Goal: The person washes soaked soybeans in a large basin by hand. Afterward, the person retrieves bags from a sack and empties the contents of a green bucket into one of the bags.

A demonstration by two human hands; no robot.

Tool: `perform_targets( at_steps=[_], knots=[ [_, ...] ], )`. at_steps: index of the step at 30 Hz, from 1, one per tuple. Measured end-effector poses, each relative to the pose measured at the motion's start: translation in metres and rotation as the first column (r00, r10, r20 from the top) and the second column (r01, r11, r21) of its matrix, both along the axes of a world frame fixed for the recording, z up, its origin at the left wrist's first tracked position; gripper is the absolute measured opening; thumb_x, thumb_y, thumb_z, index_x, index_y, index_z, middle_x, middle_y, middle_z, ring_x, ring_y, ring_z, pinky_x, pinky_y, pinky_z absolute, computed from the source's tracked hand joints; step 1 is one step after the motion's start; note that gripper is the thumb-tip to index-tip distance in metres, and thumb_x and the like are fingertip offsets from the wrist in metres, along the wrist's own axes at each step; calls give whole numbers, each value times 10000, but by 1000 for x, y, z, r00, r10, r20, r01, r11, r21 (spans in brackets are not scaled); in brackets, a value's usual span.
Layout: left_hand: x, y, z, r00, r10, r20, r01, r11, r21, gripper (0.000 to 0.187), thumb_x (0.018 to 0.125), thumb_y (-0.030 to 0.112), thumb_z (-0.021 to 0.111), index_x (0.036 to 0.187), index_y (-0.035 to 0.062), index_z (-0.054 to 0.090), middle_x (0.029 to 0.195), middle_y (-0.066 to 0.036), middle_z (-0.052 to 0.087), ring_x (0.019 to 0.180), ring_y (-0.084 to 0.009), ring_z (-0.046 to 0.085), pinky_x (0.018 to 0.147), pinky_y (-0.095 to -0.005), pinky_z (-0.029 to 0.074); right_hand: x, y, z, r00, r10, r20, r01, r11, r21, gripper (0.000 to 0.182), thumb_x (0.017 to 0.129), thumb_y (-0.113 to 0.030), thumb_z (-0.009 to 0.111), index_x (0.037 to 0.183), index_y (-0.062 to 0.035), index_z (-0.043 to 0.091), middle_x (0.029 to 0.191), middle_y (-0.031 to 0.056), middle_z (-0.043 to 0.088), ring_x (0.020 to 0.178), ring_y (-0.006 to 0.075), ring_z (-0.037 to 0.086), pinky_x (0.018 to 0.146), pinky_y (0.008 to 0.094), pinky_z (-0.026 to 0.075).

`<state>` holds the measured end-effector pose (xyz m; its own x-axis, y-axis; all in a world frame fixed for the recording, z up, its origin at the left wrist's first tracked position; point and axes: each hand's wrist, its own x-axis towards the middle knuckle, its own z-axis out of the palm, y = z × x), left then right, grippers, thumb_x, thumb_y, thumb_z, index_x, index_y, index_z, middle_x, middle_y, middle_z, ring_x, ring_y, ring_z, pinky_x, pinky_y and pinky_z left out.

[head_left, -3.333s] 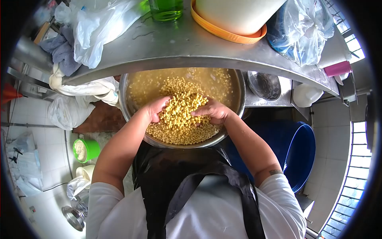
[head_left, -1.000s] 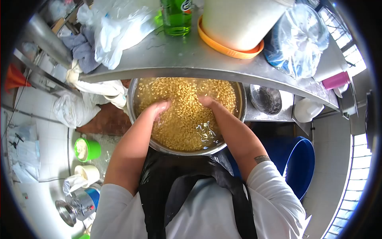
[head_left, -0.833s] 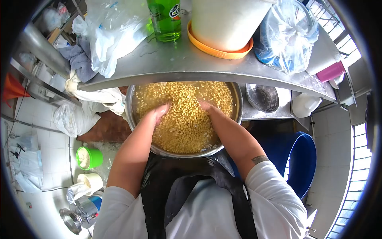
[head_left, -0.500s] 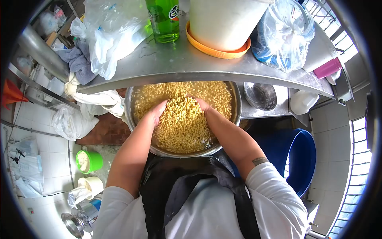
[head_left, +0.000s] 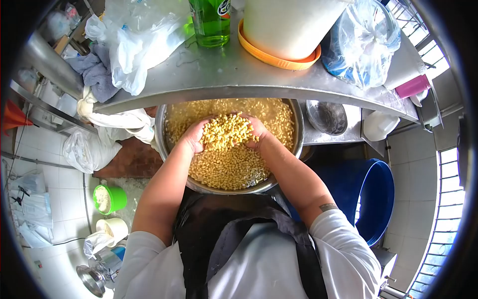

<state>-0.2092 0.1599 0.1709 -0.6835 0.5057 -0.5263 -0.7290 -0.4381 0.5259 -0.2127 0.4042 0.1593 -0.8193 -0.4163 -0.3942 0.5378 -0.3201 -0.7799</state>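
Observation:
A wide metal pot (head_left: 299, 124) in front of me holds yellow kernels (head_left: 226, 172) that look like corn, in cloudy water. My left hand (head_left: 195, 136) and my right hand (head_left: 257, 130) are cupped together over the middle of the pot. Between them rests a heaped scoop of corn kernels (head_left: 226, 130), lifted above the rest. Kernels cover most of the fingers, and only the thumb sides and backs of the hands show.
A metal shelf (head_left: 199, 82) overhangs the pot's far side, bearing a green bottle (head_left: 211, 30), a white bucket (head_left: 294, 25) and plastic bags (head_left: 139, 45). A metal strainer (head_left: 327, 117) lies right of the pot. A blue barrel (head_left: 381, 199) stands at right, a green bucket (head_left: 117, 198) at left.
My hands have risen from the kernel mass and turned upward, lifting a scoop of corn kernels. My view has shifted slightly.

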Motion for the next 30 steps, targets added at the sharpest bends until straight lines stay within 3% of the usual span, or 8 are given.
perform_targets(
  at_steps=[5, 7, 13, 15, 17, 19, 23, 30],
  knots=[
    [5, 3, 10, 986, 53, -158, -45, 998, 52, 390, 963, 150, 659, 1341, 65, 615, 1177, -84, 727, 1035, -234, 730, 895, -411, 615, 4, 5, 19, 990, 58, -132, -28, 975, 222, 542, 953, -260, 598, 1480, -131, 601, 1464, 26, 602, 1176, 131, 668, 826, 328, 595],
    [12, 6, 31, 973, 73, -219, -83, 996, -36, 376, 968, 130, 632, 1337, 63, 619, 1190, -93, 725, 1058, -231, 722, 914, -402, 609, 5, -1, 19, 999, -39, -8, 39, 999, -35, 519, 945, -244, 644, 1445, -107, 625, 1468, 59, 596, 1157, 133, 665, 858, 320, 584],
    [15, 17, 30, 898, 193, -394, -363, 832, -420, 534, 921, 283, 755, 1363, 19, 613, 1162, -146, 744, 1036, -252, 721, 910, -412, 567, 26, 0, 101, 908, 177, -381, 88, 807, 585, 364, 973, -266, 723, 1277, -68, 698, 1150, 102, 748, 1025, 173, 701, 869, 357, 561],
    [19, 13, 42, 640, -323, -697, -500, 514, -697, 537, 949, 374, 740, 1300, -20, 644, 1143, -211, 749, 1050, -287, 721, 941, -430, 552, 26, 13, 107, 809, 269, -522, 247, 651, 718, 387, 993, -281, 699, 1297, -44, 679, 1172, 152, 738, 1067, 214, 700, 910, 388, 556],
    [16, 9, 40, 583, -396, -709, -549, 452, -703, 526, 968, 415, 717, 1258, -21, 667, 1136, -242, 745, 1057, -344, 723, 943, -426, 548, 15, 25, 112, 811, 247, -531, 317, 577, 753, 358, 983, -249, 695, 1268, -34, 677, 1180, 195, 722, 1078, 295, 703, 925, 430, 550],
    [14, 9, 69, 624, -482, -615, -441, 432, -787, 450, 988, 340, 723, 1284, 5, 667, 1213, -195, 737, 1173, -332, 681, 1021, -386, 498, -8, 47, 100, 465, 402, -788, 654, 444, 612, 278, 1014, -192, 606, 1228, -22, 657, 1120, 246, 719, 1046, 438, 696, 883, 512, 548],
    [-25, 0, 52, 215, -621, -754, -766, 372, -525, 365, 1010, 271, 685, 1282, 29, 660, 1313, -202, 685, 1239, -365, 636, 1056, -414, 479, -34, 76, 92, 403, 460, -791, 670, 440, 598, 238, 987, -148, 598, 1181, -22, 656, 1152, 254, 692, 1104, 467, 643, 943, 511, 519],
    [-85, -18, 18, 492, -771, -404, -540, 95, -836, 470, 1039, 364, 585, 1384, 47, 618, 1426, -196, 624, 1343, -380, 551, 1121, -468, 438, -69, 81, 29, 556, 504, -661, 537, 389, 749, 286, 959, -118, 618, 1227, -24, 651, 1231, 217, 685, 1144, 375, 630, 985, 483, 508]
  ],
)
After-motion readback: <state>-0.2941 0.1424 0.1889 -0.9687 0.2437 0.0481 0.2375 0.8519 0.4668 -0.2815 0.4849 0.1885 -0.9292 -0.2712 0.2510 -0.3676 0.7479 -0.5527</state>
